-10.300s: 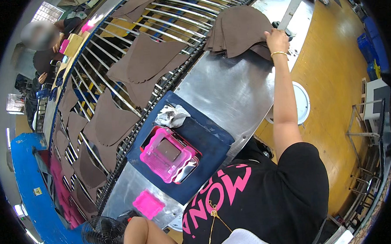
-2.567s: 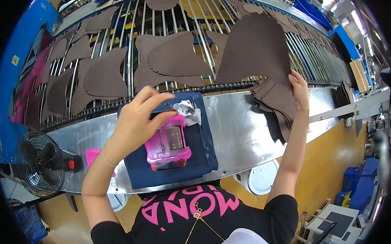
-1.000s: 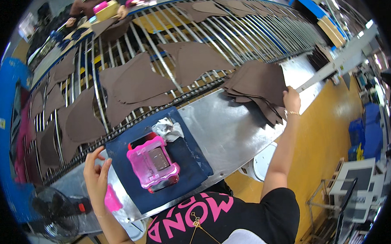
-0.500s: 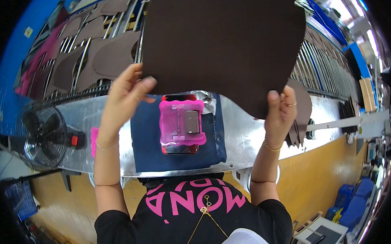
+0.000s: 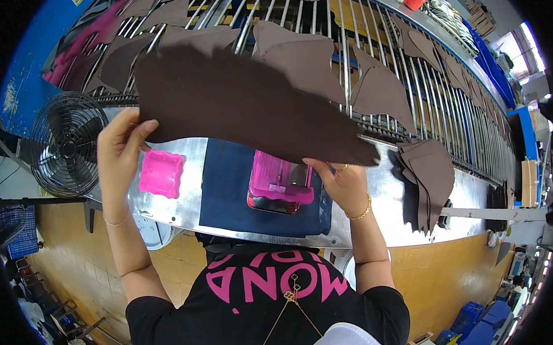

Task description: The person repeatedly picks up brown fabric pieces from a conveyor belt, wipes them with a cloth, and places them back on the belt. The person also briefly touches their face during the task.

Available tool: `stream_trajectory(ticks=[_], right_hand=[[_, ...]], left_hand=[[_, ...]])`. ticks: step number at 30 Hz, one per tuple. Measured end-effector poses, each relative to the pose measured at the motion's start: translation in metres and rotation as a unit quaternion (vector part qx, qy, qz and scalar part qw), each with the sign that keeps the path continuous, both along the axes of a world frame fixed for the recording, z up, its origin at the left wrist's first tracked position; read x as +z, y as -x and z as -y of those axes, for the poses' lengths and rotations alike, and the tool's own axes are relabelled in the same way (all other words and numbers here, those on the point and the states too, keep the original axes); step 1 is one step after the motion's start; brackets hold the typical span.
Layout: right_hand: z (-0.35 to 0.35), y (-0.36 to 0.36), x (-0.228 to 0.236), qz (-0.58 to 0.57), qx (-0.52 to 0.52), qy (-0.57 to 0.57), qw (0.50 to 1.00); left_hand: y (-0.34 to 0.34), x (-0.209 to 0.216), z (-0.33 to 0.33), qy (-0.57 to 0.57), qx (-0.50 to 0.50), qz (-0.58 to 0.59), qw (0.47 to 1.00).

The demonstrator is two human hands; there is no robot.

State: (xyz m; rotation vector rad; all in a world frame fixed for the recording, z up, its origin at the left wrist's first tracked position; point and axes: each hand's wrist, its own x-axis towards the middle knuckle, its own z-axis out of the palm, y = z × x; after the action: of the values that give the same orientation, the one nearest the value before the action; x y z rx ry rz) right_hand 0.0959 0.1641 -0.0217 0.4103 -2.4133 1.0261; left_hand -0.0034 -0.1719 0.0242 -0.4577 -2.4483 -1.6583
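A large dark brown sheet of material (image 5: 224, 101), cut in a curved outline, is stretched between my two hands above the metal table. My left hand (image 5: 122, 139) pinches its left edge, thumb on top. My right hand (image 5: 345, 182) grips the lower edge towards the right, the fingers partly behind the sheet. Below it, a pink plastic holder (image 5: 281, 181) rests on a dark blue cloth (image 5: 228, 199), with a red and black object under it. Part of the holder is covered by the sheet.
A rack of metal bars (image 5: 427, 98) beyond the table carries several brown cut pieces. More brown pieces (image 5: 434, 178) lie stacked at the table's right. To the left stand a pink tray (image 5: 162, 174) and a black fan (image 5: 68, 144). A white bar (image 5: 500, 213) juts in from the right.
The sheet has come lower and tilted, so it looks narrower and the rack shows behind it. Both hands have shifted left with it, the right one also lower. The view has turned somewhat.
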Motion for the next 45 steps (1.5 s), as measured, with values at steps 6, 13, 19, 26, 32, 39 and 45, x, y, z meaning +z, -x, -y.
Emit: stream_trajectory(ticks=[6,13,19,26,32,39,45], right_hand=[[-0.048,-0.043,-0.010,0.066,-0.046,-0.054,0.995],[-0.090,-0.124,-0.043,0.177,-0.199,0.024,0.963],[-0.153,-0.203,-0.021,0.222,-0.285,0.116,0.925],[-0.173,-0.207,0.028,0.115,-0.329,0.145,0.926],[-0.152,-0.109,0.059,0.161,-0.284,0.023,0.945],[-0.152,-0.055,0.015,0.103,-0.226,0.247,0.937],[-0.154,-0.001,-0.011,0.122,-0.340,0.252,0.898]], left_hand=[[0.001,-0.015,-0.051,0.115,-0.147,-0.027,0.982],[-0.005,-0.013,-0.136,0.171,-0.319,-0.145,0.921],[-0.015,-0.028,-0.194,0.136,-0.438,-0.173,0.872],[0.019,0.033,-0.261,0.164,-0.363,-0.324,0.858],[0.035,0.079,-0.310,0.288,-0.240,-0.577,0.726],[0.073,0.099,-0.341,0.282,-0.189,-0.669,0.661],[0.081,0.102,-0.355,0.337,-0.193,-0.646,0.657]])
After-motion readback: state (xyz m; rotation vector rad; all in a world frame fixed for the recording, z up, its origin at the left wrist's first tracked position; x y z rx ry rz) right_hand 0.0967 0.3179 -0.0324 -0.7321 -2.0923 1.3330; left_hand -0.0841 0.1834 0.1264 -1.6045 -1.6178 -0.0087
